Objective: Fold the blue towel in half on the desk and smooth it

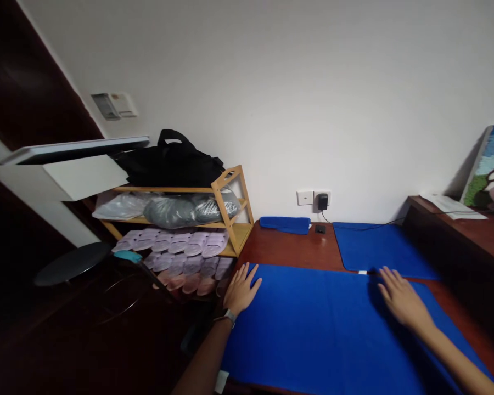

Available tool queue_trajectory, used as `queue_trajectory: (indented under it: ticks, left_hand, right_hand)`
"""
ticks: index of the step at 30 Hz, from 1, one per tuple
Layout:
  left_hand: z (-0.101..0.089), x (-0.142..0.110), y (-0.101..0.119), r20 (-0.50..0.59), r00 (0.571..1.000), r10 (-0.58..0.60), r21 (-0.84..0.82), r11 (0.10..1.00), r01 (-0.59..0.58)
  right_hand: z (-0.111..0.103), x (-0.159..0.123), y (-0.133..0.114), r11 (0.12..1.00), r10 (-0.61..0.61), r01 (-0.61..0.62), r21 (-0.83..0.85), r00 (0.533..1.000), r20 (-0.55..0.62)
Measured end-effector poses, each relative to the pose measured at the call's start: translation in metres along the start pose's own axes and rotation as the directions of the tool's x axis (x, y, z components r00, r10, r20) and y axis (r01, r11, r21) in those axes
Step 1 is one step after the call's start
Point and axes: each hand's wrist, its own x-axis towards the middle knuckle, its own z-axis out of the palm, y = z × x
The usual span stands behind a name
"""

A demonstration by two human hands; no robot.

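Stretching nine-to-three o'clock, the rectangular blue cloth [313, 329] lies beneath left hand [241, 291] at ten, right hand [404, 300] at two, fingers spread.

Left hand: the left hand [241, 291] lay palm down, fingers spread, at the far left corner of the big cloth [304, 329].
Right hand: the right hand [403, 302] was open, palm down, over the far right part; contact could not be told.
Table: the red-brown table [292, 249] bore the blue big cloth, with a small cloth [379, 249] and a folded cloth [284, 224] beyond it.
Wall: a black charger [322, 201] sat in a socket, its cord running right.
Rack: the wooden rack [242, 236] held a black bag [173, 164] on top, plastic-wrapped things below, then lilac slippers [195, 242].
Stool: a dark round stool [74, 264] stood left of the rack.
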Motion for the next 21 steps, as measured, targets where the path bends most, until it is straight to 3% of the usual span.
queue_trajectory:
  ticks: [5,7,9,11,14,18,21]
  left_hand:
    - [-0.003,0.001,0.002,0.013,1.0,-0.009,0.015,1.0,0.008]
    - [-0.001,0.003,0.0,0.012,1.0,-0.008,0.021,1.0,0.008]
    - [0.002,0.005,-0.002,0.004,1.0,-0.01,0.022,1.0,0.009]
    - [0.006,0.006,-0.005,-0.008,1.0,-0.004,0.018,1.0,0.004]
    - [0.01,0.009,-0.008,-0.02,1.0,0.002,0.011,1.0,-0.002]
    - [0.011,0.012,-0.008,-0.028,1.0,-0.008,0.0,1.0,0.008]
    - [0.01,0.013,-0.006,-0.013,1.0,-0.021,0.007,1.0,0.021]
  right_hand:
    - [-0.026,0.019,-0.18,0.93,-0.298,0.274,0.243,0.952,0.068]
    - [-0.023,0.024,-0.227,0.908,-0.354,0.302,0.291,0.924,0.145]
    - [-0.015,0.026,-0.245,0.909,-0.354,0.28,0.308,0.91,0.218]
    - [-0.005,0.024,-0.238,0.914,-0.344,0.264,0.31,0.907,0.242]
    - [0.003,0.016,-0.19,0.926,-0.309,0.241,0.292,0.927,0.213]
    - [0.003,0.002,-0.086,0.975,-0.123,0.082,0.205,0.974,0.192]
    - [0.002,-0.005,-0.001,0.992,0.061,-0.082,0.1,0.979,0.193]
